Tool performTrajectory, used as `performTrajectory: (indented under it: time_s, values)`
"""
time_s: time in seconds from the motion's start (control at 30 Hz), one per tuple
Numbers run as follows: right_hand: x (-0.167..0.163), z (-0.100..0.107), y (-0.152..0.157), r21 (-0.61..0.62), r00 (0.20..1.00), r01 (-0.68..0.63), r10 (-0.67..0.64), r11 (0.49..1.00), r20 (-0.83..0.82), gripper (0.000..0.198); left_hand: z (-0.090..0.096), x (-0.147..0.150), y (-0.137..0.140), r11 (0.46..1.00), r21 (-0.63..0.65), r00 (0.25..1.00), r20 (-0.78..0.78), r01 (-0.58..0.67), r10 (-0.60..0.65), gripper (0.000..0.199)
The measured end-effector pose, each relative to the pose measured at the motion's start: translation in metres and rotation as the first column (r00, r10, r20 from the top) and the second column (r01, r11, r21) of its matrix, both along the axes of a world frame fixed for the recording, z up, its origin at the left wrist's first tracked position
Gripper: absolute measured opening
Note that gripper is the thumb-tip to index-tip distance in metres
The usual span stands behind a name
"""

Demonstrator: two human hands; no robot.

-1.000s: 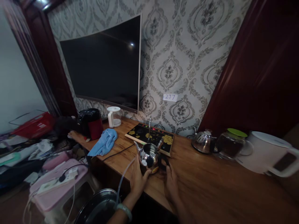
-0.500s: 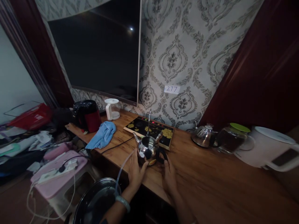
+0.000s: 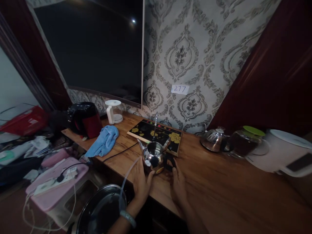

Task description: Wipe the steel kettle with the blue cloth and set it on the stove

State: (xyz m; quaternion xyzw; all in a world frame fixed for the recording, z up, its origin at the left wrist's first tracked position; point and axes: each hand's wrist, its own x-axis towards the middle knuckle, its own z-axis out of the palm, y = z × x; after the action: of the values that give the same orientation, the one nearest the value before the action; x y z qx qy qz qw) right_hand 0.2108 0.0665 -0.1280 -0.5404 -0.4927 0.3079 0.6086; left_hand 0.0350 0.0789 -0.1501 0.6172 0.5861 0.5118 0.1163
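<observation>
A small shiny metal kettle [image 3: 149,164], with its top uncovered, stands upright near the front edge of the wooden tabletop. My left hand [image 3: 142,182] is pressed round the left side of its body, fingers partly hidden behind it and thumb at the front. At the kettle's black handle [image 3: 168,163], my right hand [image 3: 179,182] has its fingers curled against the outer side. Just behind is a black electric tea stove [image 3: 143,127] with gold flowers and a thin upright metal spout [image 3: 155,122]. A clear hose [image 3: 124,185] runs from beside my left hand down into a dark-rimmed pot [image 3: 84,211].
Left on the table are a blue cloth [image 3: 104,139], a red-black kettle [image 3: 91,122] and a white-handled glass jug [image 3: 117,113]. To the right stand a lidded metal kettle [image 3: 212,143], a green-lidded glass jug [image 3: 246,144] and a white pitcher [image 3: 275,156]. A pink stool [image 3: 48,198] bears a power strip [image 3: 59,183].
The head view has shifted slightly, so the left-hand things sit further left in the picture. Both hands stay at the kettle, which has not visibly moved on the table.
</observation>
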Motion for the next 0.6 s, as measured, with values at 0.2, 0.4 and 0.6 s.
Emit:
performTrajectory:
  time_s: [0.2,0.4,0.6]
  values:
    - [-0.004,0.015,0.000,-0.205,0.959,-0.042,-0.018,0.978,-0.282,0.071,0.002,0.001,-0.004,1.000,0.003,0.999,-0.048,-0.009,0.009,0.077]
    - [-0.004,0.034,0.001,-0.265,0.900,-0.107,-0.020,0.958,-0.436,0.078,0.006,0.000,-0.005,1.000,0.019,0.998,-0.070,0.001,0.000,0.075]
    - [0.005,0.035,0.006,-0.288,0.906,-0.109,-0.025,0.951,-0.422,0.091,0.006,0.001,-0.012,0.998,0.029,0.998,0.040,0.055,-0.057,0.069]
